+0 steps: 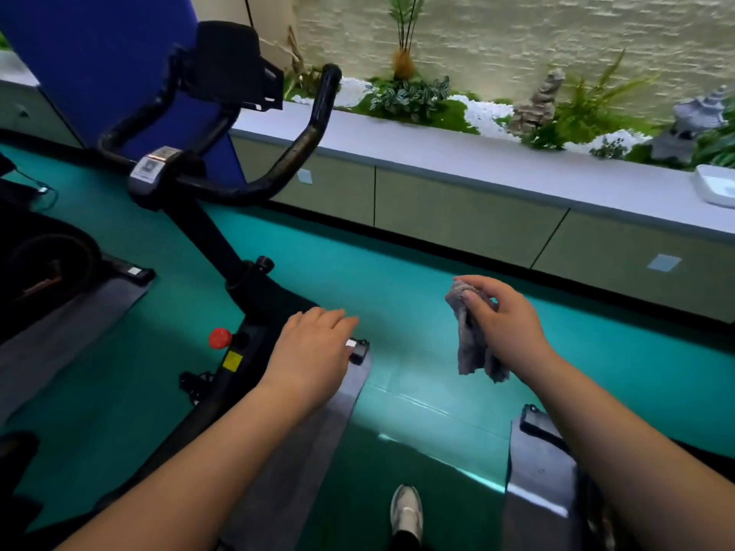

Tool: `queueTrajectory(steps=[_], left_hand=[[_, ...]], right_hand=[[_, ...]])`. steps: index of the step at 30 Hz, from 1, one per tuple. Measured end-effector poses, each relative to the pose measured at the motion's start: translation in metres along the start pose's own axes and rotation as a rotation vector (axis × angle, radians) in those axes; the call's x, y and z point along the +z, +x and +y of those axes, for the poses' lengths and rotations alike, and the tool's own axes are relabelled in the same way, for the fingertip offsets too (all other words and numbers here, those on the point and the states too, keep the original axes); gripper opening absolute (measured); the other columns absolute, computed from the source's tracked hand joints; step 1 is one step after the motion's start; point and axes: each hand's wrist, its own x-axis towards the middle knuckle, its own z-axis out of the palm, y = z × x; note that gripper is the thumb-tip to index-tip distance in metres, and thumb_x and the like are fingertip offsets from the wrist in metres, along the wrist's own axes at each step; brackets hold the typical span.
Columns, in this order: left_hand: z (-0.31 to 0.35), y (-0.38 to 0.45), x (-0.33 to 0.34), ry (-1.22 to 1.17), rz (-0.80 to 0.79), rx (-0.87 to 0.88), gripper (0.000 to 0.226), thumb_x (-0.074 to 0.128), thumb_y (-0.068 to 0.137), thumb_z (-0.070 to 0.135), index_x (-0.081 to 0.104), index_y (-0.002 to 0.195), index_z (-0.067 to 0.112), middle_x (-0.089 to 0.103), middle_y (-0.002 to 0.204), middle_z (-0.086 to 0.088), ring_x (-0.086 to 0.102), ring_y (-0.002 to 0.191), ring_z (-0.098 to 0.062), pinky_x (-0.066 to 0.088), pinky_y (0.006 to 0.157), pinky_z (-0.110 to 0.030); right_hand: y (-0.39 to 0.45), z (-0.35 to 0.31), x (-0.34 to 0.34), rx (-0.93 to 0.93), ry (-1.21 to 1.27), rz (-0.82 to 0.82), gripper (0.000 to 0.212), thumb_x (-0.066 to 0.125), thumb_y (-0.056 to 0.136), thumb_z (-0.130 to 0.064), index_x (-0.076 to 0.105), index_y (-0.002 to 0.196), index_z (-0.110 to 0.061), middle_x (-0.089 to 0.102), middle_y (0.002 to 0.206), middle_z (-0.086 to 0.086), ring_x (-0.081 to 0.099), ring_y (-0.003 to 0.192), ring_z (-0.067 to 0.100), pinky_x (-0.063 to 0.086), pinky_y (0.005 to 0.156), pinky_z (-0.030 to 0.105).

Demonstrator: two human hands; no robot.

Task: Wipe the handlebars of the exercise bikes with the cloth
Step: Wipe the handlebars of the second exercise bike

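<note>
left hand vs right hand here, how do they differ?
The right hand grips the grey cloth, which hangs below its fingers; the left hand holds nothing. The right hand's fingers are curled round the cloth, while the left hand's are straight and relaxed. The left hand is close to the bike frame; the right hand is over bare green floor. Both are palm down, well below the handlebars.

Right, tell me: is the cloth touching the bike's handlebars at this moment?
No, the right hand holds the grey cloth low over the green floor, well apart from the black handlebars.
</note>
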Motion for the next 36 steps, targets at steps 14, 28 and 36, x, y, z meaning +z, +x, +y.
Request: queueTrajectory(steps=[14, 28, 36], left_hand=[[-0.077, 0.075, -0.048, -0.029, 0.162, -0.108, 0.053, 0.041, 0.095, 0.048, 0.036, 0.144, 0.028, 0.036, 0.15, 0.007, 0.03, 0.137, -0.017, 0.021, 0.114, -0.038], [-0.169, 0.129, -0.117, -0.879, 0.402, -0.041, 0.016, 0.064, 0.088, 0.021, 0.071, 0.103, 0.023, 0.068, 0.093, 0.014, 0.061, 0.08, 0.0, 0.048, 0.076, -0.014], [-0.21, 0.144, -0.139, -1.186, 0.336, -0.027, 0.018, 0.06, 0.092, 0.022, 0.068, 0.108, 0.024, 0.068, 0.089, 0.015, 0.063, 0.084, 0.005, 0.052, 0.074, -0.014]], right_hand=[[0.112, -0.083, 0.058, -0.149, 0.1, -0.064, 0.022, 0.054, 0.096, -0.016, 0.067, 0.105, -0.032, 0.067, 0.105, -0.01, 0.061, 0.092, 0.005, 0.043, 0.08, 0.015], [0.138, -0.181, 0.167, -0.227, 0.281, -0.033, 0.028, 0.059, 0.092, -0.012, 0.067, 0.111, -0.031, 0.067, 0.109, -0.012, 0.063, 0.1, 0.002, 0.049, 0.087, 0.019], [0.136, -0.222, 0.227, -0.228, 0.477, 0.18, 0.011, 0.069, 0.086, -0.017, 0.059, 0.09, -0.02, 0.064, 0.085, 0.0, 0.061, 0.077, 0.012, 0.051, 0.068, 0.028]])
